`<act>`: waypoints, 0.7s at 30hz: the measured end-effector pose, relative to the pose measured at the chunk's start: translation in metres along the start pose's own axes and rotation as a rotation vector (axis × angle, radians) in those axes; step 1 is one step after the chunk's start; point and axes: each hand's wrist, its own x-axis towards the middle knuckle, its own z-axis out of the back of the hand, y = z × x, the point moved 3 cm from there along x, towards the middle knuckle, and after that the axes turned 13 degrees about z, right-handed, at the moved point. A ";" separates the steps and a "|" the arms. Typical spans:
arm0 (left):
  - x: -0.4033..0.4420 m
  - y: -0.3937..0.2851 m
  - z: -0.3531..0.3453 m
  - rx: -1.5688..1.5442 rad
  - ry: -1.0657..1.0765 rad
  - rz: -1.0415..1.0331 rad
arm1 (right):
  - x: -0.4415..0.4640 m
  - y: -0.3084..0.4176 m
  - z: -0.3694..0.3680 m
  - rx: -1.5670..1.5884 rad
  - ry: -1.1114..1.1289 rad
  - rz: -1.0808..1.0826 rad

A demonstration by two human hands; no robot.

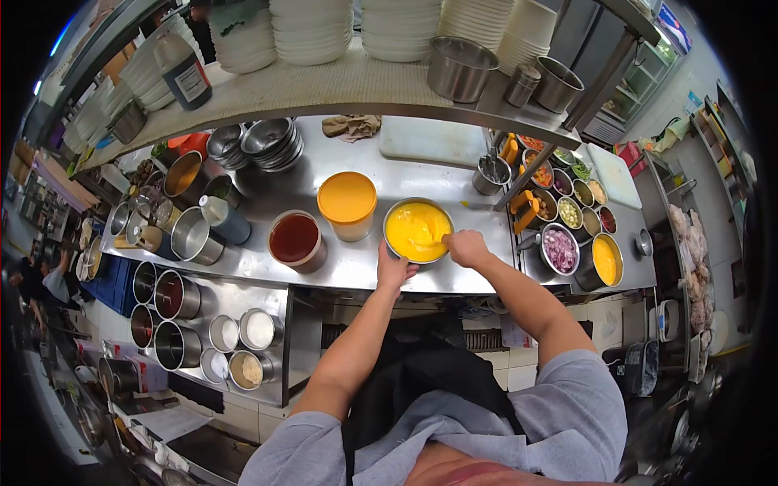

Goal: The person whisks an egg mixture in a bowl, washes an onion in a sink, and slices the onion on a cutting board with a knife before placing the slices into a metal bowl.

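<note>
Gripping left hand: from my remote seat I see the left hand (pixel 392 267) cupped against a round stainless-steel bowl (pixel 416 200) at its seven o'clock, thumb up along the wall.
Right hand: at the bowl's four o'clock, the right hand (pixel 468 247) is closed, fingers curled in at the rim.
Fist contents: that fist covers whatever it pinches, so I can't make out the implement, if there is one.
Bowl's place: twelve o'clock from the wearer, by the near edge of the brushed stainless-steel counter (pixel 356 277).
Neighbours: a white plastic tub with a flat orange-yellow lid (pixel 347 194) stands close at ten o'clock; a pale round tub of dark red sauce (pixel 308 261) sits at nine, with a gap between it and the bowl; a white rectangular cutting board (pixel 433 142) lies near twelve.
Yellow filling: the glossy bright-yellow liquid (pixel 413 223) has folds on its surface, so I judge it thick and slow to level.
Weight: I'd expect a moderate load, mostly liquid, in a fairly light shell.
Wall: stiff thin metal, I'd say; a firm squeeze shouldn't bend or break it.
Slip: smooth steel would turn under a side push, worse if smeared with yellow.
Best hold: I'd keep a palm low on the outer wall at seven, thumb clear of the liquid, and add a second palm at two for any lift, level throughout.
</note>
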 end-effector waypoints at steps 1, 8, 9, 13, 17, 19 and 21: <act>0.004 -0.006 0.001 0.004 0.006 -0.006 | 0.002 -0.004 0.009 -0.004 -0.007 -0.005; 0.019 -0.012 0.020 0.083 -0.150 -0.067 | 0.000 -0.020 0.014 -0.073 -0.018 0.004; 0.018 -0.008 0.019 0.086 -0.145 -0.066 | 0.001 -0.028 0.022 -0.073 -0.017 -0.001; 0.017 0.026 0.008 -0.048 0.011 0.019 | -0.003 -0.037 0.037 0.068 -0.266 -0.257; 0.013 0.021 -0.007 -0.030 0.090 0.053 | 0.004 -0.025 0.033 -0.025 0.044 -0.002; 0.010 0.017 -0.005 -0.033 0.081 0.054 | 0.000 -0.039 0.037 0.108 -0.244 -0.254; 0.009 0.012 -0.002 0.001 0.071 0.056 | -0.001 -0.016 0.008 -0.132 0.044 -0.086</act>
